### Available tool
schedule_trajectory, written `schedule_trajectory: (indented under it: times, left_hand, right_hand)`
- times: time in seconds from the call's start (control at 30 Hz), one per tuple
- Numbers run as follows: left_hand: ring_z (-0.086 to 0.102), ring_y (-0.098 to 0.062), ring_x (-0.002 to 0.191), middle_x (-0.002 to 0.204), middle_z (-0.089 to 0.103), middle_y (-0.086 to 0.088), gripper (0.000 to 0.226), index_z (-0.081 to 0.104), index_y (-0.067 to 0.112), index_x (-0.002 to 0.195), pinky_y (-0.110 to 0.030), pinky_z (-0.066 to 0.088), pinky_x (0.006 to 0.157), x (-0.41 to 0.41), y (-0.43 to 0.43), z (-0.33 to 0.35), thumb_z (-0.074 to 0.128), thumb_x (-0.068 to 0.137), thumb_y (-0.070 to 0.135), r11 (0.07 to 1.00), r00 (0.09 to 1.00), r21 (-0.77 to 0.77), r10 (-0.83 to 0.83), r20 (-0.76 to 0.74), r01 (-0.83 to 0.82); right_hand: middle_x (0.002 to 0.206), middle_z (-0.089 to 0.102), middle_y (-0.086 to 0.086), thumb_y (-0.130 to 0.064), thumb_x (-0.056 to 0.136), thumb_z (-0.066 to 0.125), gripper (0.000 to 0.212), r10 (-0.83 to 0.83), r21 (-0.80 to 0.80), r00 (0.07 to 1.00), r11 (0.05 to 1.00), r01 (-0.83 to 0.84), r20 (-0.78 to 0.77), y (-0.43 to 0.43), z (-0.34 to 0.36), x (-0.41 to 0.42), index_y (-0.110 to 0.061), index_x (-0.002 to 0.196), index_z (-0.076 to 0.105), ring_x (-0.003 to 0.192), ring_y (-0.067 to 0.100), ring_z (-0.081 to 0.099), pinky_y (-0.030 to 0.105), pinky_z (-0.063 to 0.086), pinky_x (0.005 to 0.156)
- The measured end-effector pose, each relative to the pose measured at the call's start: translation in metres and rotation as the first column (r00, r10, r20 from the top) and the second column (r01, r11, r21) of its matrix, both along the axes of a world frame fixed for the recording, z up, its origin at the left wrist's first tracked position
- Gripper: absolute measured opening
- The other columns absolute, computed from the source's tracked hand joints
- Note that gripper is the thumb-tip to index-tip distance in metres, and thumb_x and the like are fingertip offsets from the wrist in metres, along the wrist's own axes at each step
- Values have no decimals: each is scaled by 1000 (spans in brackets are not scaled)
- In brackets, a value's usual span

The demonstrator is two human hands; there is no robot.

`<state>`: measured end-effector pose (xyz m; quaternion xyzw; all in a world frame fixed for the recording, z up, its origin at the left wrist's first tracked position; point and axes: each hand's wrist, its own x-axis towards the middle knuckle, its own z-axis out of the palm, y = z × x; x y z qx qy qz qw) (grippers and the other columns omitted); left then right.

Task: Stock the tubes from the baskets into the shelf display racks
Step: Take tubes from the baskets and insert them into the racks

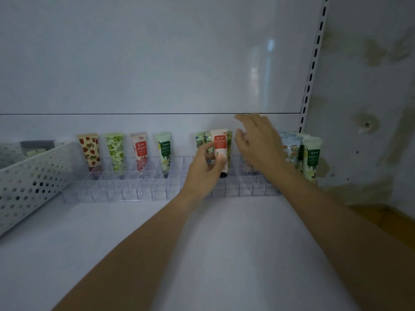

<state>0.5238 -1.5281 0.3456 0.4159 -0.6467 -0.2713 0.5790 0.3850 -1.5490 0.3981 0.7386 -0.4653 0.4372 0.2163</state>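
Left grip [205, 169] pinches white-red tube [220, 149] between thumb and fingers, upright, cap down, over clear rack [134, 189] at back of shelf [202, 243]. Cannot tell if cap sits in cell. Right grip [258, 144] at its 3 o'clock, fingers spread, blurred. Four tubes [140, 151] stand in rack at 9 o'clock of held tube. More tubes [312, 158] cluster at 3 o'clock. Perforated basket [33, 176] at far 9 o'clock.
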Motion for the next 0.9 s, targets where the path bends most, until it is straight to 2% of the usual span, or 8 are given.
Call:
schedule_trajectory:
  times: [0.17,0.33,0.4,0.47,0.53,0.6,0.8,0.9]
  left_hand:
    - [58,14,81,102,58,8,32,44,19,123,-2,44,65,0,2,-1,53,93,25,997,997,-26,-79,8,79]
    - [57,6,98,111,57,10,34,46,17,123,-12,50,78,1,5,-3,55,92,28,994,992,-60,-91,92,96]
    - [60,-4,102,115,59,5,30,46,22,119,-18,51,82,0,9,-2,53,92,32,995,983,-45,-85,162,93]
    - [59,-11,106,118,60,2,34,48,20,122,-24,48,86,1,11,-4,48,93,38,995,907,-100,32,420,11]
    - [49,-16,119,131,54,1,44,49,17,128,-31,41,96,5,11,-9,43,94,45,963,636,-259,245,732,-72]
    - [35,-13,132,144,40,5,50,46,22,133,-32,27,107,8,12,-13,39,93,51,946,451,-314,314,836,-77]
    - [21,-10,140,153,25,9,55,34,26,141,-34,18,114,10,14,-14,38,92,52,963,402,-259,268,875,-78]
    - [19,-11,141,154,23,9,56,32,27,142,-36,15,115,9,14,-15,38,93,51,968,407,-234,249,879,-88]
  right_hand:
    - [131,44,11,-32,92,51,50,114,326,948,921,-213,297,3,-19,21,-17,138,39,114,23,48,31,41,87]
    - [126,48,8,-24,86,65,57,187,340,788,826,-449,586,4,-18,18,-12,135,40,113,19,50,29,46,92]
    - [126,48,9,-19,85,66,56,191,312,811,855,-414,554,6,-17,16,-11,135,41,113,20,50,27,44,92]
    - [129,46,10,-15,87,62,55,173,249,835,905,-344,522,7,-14,10,-11,137,38,113,21,50,27,43,92]
    - [133,41,9,-13,90,56,57,135,192,854,946,-262,502,8,-11,0,-17,142,31,111,20,50,26,42,88]
    - [136,37,10,-12,93,51,58,89,168,899,970,-176,430,8,-11,-12,-20,145,26,110,21,48,26,39,86]
    - [141,28,12,-13,94,50,53,-19,252,971,967,-43,240,5,-22,-23,-12,143,29,114,30,47,39,42,93]
    - [146,24,13,-16,94,49,58,-65,307,998,950,54,26,1,-26,-21,-10,146,23,120,30,43,40,41,93]
